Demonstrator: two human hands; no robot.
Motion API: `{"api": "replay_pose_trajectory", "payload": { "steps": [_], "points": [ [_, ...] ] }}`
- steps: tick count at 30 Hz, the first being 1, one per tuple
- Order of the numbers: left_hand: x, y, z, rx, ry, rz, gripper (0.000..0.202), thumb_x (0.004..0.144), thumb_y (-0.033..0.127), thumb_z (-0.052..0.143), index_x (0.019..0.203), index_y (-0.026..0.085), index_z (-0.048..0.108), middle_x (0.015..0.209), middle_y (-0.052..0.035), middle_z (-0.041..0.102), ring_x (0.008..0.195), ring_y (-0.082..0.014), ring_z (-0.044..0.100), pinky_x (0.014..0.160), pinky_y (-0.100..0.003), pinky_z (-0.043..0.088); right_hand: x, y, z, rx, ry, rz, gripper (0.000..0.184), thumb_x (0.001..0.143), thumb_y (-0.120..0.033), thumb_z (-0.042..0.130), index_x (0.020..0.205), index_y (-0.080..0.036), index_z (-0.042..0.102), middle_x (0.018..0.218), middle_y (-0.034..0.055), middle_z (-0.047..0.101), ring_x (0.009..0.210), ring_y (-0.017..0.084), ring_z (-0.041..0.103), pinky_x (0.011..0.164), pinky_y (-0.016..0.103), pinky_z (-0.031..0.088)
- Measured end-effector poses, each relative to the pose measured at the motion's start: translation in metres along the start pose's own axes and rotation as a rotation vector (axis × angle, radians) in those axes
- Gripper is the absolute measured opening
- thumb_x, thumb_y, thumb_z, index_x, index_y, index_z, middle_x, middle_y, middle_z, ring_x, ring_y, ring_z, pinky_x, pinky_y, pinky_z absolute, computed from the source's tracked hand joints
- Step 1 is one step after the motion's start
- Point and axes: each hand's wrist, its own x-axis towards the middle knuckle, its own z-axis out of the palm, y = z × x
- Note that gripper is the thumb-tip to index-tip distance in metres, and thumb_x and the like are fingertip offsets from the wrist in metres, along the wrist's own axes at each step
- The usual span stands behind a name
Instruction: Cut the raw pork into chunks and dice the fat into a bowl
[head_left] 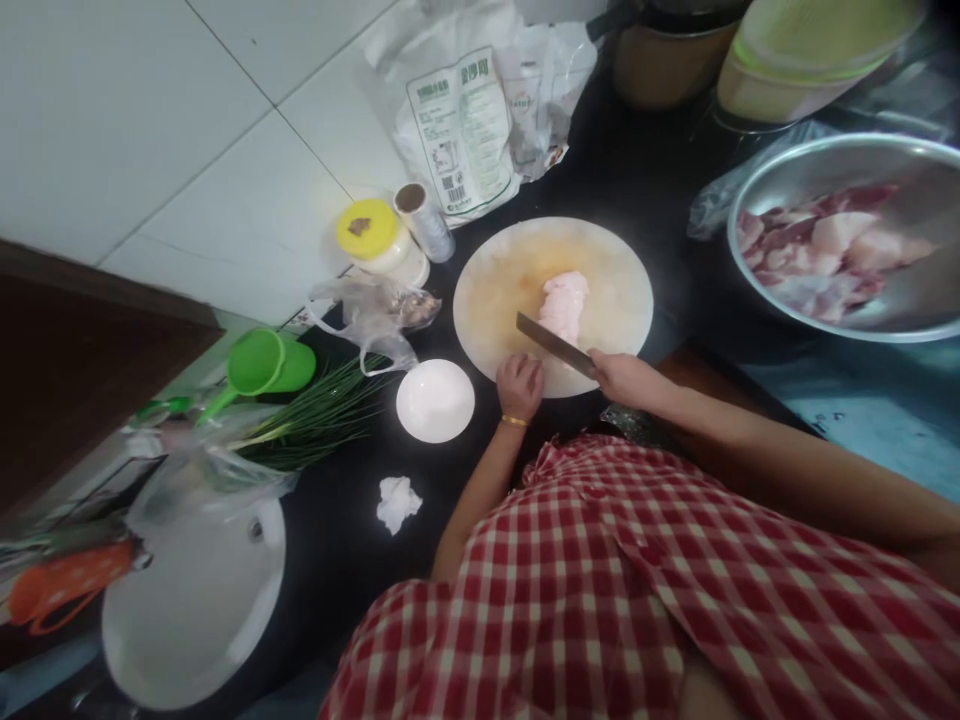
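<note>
A pale piece of raw meat (564, 303) lies on a round cutting board (495, 290) on the dark counter. My right hand (622, 377) is closed round the handle of a cleaver (553, 343), whose blade slants across the near end of the meat. My left hand (519, 385), with a gold bracelet at the wrist, rests as a loose fist on the board's near edge, just left of the blade; nothing shows in it.
A steel bowl (915, 300) of raw meat pieces stands at the right. A white bowl (435, 400), green onions (322, 415), a green cup (266, 365), a yellow-lidded jar (375, 238), a printed bag (465, 130) and a crumpled tissue (397, 502) surround the board. A white lid (195, 600) lies lower left.
</note>
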Motion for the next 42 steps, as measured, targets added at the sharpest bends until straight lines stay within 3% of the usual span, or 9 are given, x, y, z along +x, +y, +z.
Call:
{"api": "replay_pose_trajectory", "payload": {
  "steps": [7, 11, 16, 22, 26, 31, 35, 42],
  "points": [
    [0.0, -0.009, -0.002, -0.008, -0.031, 0.078, 0.016, 0.084, 0.022, 0.049, 0.083, 0.014, 0.063, 0.084, -0.0078, 0.058, 0.088, -0.0176, 0.05, 0.083, -0.032, 0.042, -0.011, -0.028, -0.011, 0.027, 0.007, -0.006, 0.047, 0.084, -0.038, 0.015, 0.117, -0.014, 0.039, 0.096, 0.0084, 0.052, 0.081, 0.003, 0.049, 0.079, 0.012, 0.033],
    [0.002, -0.007, -0.001, -0.02, 0.01, 0.099, 0.012, 0.082, 0.019, 0.051, 0.081, 0.015, 0.062, 0.082, -0.0067, 0.057, 0.087, -0.0172, 0.05, 0.085, -0.032, 0.043, -0.019, -0.031, -0.008, -0.017, -0.008, -0.008, 0.049, 0.084, -0.039, 0.014, 0.117, -0.012, 0.039, 0.092, 0.0101, 0.052, 0.085, 0.005, 0.051, 0.081, 0.014, 0.036],
    [0.0, -0.007, 0.001, -0.017, -0.024, 0.055, 0.013, 0.083, 0.02, 0.049, 0.081, 0.015, 0.061, 0.085, -0.0074, 0.058, 0.09, -0.0179, 0.051, 0.087, -0.033, 0.043, -0.02, -0.03, 0.001, -0.061, -0.061, 0.025, 0.049, 0.084, -0.039, 0.013, 0.118, -0.013, 0.038, 0.095, 0.0101, 0.052, 0.087, 0.006, 0.051, 0.084, 0.016, 0.039],
    [-0.004, -0.012, 0.006, -0.047, -0.045, 0.03, 0.014, 0.085, 0.023, 0.049, 0.082, 0.016, 0.061, 0.086, -0.0073, 0.059, 0.093, -0.0175, 0.051, 0.087, -0.034, 0.043, 0.009, -0.055, 0.0, -0.061, -0.031, -0.007, 0.051, 0.081, -0.023, 0.017, 0.129, -0.009, 0.03, 0.101, 0.0123, 0.05, 0.09, 0.002, 0.051, 0.088, 0.011, 0.038],
    [-0.004, -0.013, 0.008, -0.05, -0.008, 0.044, 0.014, 0.085, 0.022, 0.05, 0.08, 0.016, 0.061, 0.084, -0.0066, 0.058, 0.092, -0.0168, 0.05, 0.087, -0.032, 0.042, 0.031, -0.071, -0.003, -0.025, -0.002, -0.024, 0.05, 0.083, -0.028, 0.016, 0.129, -0.012, 0.031, 0.104, 0.0117, 0.049, 0.091, 0.002, 0.05, 0.087, 0.011, 0.037],
    [-0.001, -0.009, 0.004, -0.033, 0.036, 0.064, 0.012, 0.083, 0.021, 0.053, 0.078, 0.015, 0.062, 0.082, -0.0062, 0.058, 0.088, -0.0172, 0.05, 0.085, -0.031, 0.043, 0.017, -0.044, 0.01, -0.006, -0.018, -0.033, 0.052, 0.084, -0.032, 0.016, 0.128, -0.009, 0.032, 0.104, 0.0108, 0.05, 0.088, 0.0, 0.048, 0.081, 0.008, 0.034],
    [0.0, -0.007, 0.001, -0.02, -0.017, 0.044, 0.013, 0.084, 0.021, 0.051, 0.08, 0.016, 0.062, 0.083, -0.0063, 0.058, 0.088, -0.0172, 0.051, 0.084, -0.031, 0.043, -0.003, -0.021, 0.009, -0.024, -0.036, 0.044, 0.05, 0.085, -0.039, 0.015, 0.118, -0.011, 0.039, 0.097, 0.0083, 0.052, 0.079, -0.001, 0.046, 0.076, 0.008, 0.032],
    [-0.003, -0.008, 0.004, -0.001, 0.008, 0.007, 0.017, 0.086, 0.026, 0.048, 0.082, 0.015, 0.061, 0.087, -0.0097, 0.057, 0.088, -0.0186, 0.052, 0.082, -0.034, 0.043, -0.021, -0.034, 0.001, -0.057, -0.018, 0.036, 0.052, 0.085, -0.044, 0.011, 0.115, -0.012, 0.04, 0.092, 0.0088, 0.052, 0.076, 0.001, 0.048, 0.075, 0.01, 0.033]
  ]
}}
